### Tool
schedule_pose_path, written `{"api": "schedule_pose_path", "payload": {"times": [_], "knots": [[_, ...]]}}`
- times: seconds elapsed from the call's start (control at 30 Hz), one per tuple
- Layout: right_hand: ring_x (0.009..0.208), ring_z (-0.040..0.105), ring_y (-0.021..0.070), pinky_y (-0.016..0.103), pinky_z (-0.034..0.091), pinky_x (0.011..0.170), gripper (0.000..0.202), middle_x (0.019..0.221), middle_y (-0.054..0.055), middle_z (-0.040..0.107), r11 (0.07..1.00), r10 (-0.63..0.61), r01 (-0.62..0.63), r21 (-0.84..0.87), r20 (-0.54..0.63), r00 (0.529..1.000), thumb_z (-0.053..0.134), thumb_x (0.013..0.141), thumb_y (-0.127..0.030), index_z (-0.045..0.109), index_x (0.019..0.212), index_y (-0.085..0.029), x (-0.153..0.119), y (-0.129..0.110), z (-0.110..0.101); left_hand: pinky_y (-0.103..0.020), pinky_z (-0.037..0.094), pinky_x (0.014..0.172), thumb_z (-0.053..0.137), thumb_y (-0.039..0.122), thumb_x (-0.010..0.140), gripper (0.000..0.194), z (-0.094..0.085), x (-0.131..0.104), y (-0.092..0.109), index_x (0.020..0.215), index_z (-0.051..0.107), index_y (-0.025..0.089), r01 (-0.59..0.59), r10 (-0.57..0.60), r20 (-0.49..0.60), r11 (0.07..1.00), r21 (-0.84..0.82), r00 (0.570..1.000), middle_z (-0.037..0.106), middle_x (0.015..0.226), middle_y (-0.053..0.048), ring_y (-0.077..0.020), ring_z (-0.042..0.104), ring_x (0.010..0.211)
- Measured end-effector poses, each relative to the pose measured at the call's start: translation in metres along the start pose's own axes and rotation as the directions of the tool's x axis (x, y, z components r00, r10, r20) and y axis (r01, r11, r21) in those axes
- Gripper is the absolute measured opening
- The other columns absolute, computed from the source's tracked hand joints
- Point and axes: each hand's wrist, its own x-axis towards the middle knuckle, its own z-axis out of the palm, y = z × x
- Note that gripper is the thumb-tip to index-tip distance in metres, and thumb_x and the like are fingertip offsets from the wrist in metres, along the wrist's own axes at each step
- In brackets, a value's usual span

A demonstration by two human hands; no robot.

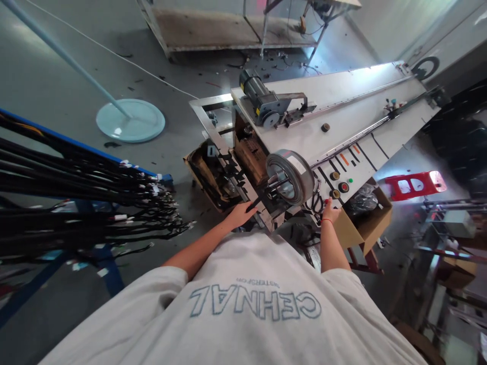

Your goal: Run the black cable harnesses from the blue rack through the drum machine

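My left hand (240, 216) is closed at the near left corner of the machine's frame. A short black strip (254, 204) sticks out from its fingers. To the right of it a large grey reel (292, 175) stands on an axle at the table's end. My right hand (332, 212) is at the near edge of the long white table (355, 111), fingers drawn together beside a roll of tape (335, 194). Something small, red and white shows at those fingertips; I cannot make out what it is. Black-handled scissors (315, 200) lie just left of that hand.
A motor (258, 94) is mounted on the table's far left corner. Buttons, including a red one (343, 187), sit near my right hand. An open cardboard box (365, 218) stands at the right. Black cable bundles (95, 187) hang at the left, near a round stand base (130, 120).
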Motion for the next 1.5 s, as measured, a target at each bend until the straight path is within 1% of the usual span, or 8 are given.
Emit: {"api": "schedule_pose_path", "payload": {"times": [0.2,0.4,0.67,0.93,1.03,1.17,1.3,1.5], "knots": [[0.118,0.058,0.0326,0.036,0.047,0.096,0.063,0.121,0.027,0.061,0.999,-0.009,0.009,0.036,0.001,1.0,0.062,0.081,-0.059,0.051,0.115,-0.007,-0.003,-0.001,-0.003,-0.029,0.047,0.067,0.046,0.045,0.089,0.037,-0.003,0.003,-0.002,0.09,0.067,0.014,-0.004,0.003,0.012,0.999,0.042,1.0,0.068,0.075,-0.005,-0.0197,0.061,0.068],[0.117,0.059,0.0326,0.038,0.045,0.098,0.06,0.122,0.027,0.061,0.998,0.026,-0.027,0.059,0.014,1.0,0.047,0.089,-0.061,0.052,0.115,-0.006,-0.003,-0.003,-0.004,-0.027,0.045,0.067,0.048,0.046,0.087,0.035,-0.01,0.007,0.001,0.086,0.065,0.016,0.005,-0.003,-0.042,0.999,0.047,0.999,0.067,0.075,-0.004,-0.019,0.06,0.07],[0.12,0.056,0.0333,0.038,0.044,0.1,0.062,0.123,0.027,0.06,0.999,0.019,-0.02,0.044,0.009,1.0,0.06,0.083,-0.059,0.051,0.117,-0.008,-0.004,-0.004,-0.004,-0.027,0.045,0.07,0.045,0.049,0.087,0.037,-0.009,0.008,0.002,0.084,0.064,0.018,-0.006,0.008,-0.057,0.999,0.044,0.998,0.067,0.076,-0.003,-0.0196,0.06,0.074],[0.12,0.057,0.0336,0.04,0.043,0.1,0.061,0.123,0.027,0.059,0.997,0.06,-0.061,0.05,0.014,0.998,0.047,0.089,-0.062,0.052,0.115,-0.007,-0.004,-0.006,-0.003,-0.029,0.045,0.071,0.043,0.052,0.086,0.04,-0.008,0.009,0.004,0.083,0.062,0.018,-0.034,0.037,-0.05,0.997,0.069,0.998,0.068,0.079,-0.005,-0.0209,0.062,0.075],[0.12,0.056,0.0346,0.04,0.043,0.1,0.061,0.124,0.028,0.059,0.999,0.025,-0.025,0.044,0.003,1.0,0.055,0.084,-0.062,0.052,0.113,-0.008,-0.002,-0.003,0.0,-0.028,0.045,0.068,0.043,0.054,0.085,0.04,-0.008,0.005,-0.005,0.079,0.062,0.019,-0.018,0.016,0.028,0.996,0.084,0.999,0.068,0.075,-0.005,-0.0209,0.063,0.073],[0.116,0.059,0.034,0.04,0.045,0.097,0.059,0.119,0.028,0.061,1.0,0.009,-0.009,0.019,0.0,1.0,0.056,0.083,-0.062,0.052,0.11,-0.01,-0.001,0.0,0.001,-0.028,0.046,0.062,0.057,0.053,0.074,0.033,-0.019,-0.01,-0.032,0.065,0.06,0.021,0.088,-0.108,0.132,0.985,0.151,0.985,0.066,0.063,-0.005,-0.0221,0.063,0.064],[0.118,0.058,0.0339,0.04,0.045,0.099,0.059,0.122,0.028,0.06,1.0,-0.001,0.001,0.017,0.008,1.0,0.057,0.084,-0.061,0.052,0.112,-0.009,-0.001,0.0,0.0,-0.03,0.048,0.068,0.056,0.053,0.075,0.034,-0.03,-0.03,-0.043,0.071,0.065,0.021,0.082,-0.08,-0.019,0.99,0.117,0.997,0.072,0.074,-0.008,-0.0251,0.066,0.075],[0.116,0.059,0.0335,0.039,0.047,0.096,0.057,0.117,0.027,0.062,1.0,-0.008,0.008,0.029,0.009,1.0,0.056,0.085,-0.06,0.052,0.111,-0.01,0.0,0.001,0.001,-0.028,0.044,0.064,0.048,0.052,0.083,0.04,-0.03,-0.032,-0.014,0.073,0.065,0.018,0.024,-0.009,-0.112,0.991,0.129,0.994,0.068,0.069,-0.005,-0.0192,0.058,0.064]]}}
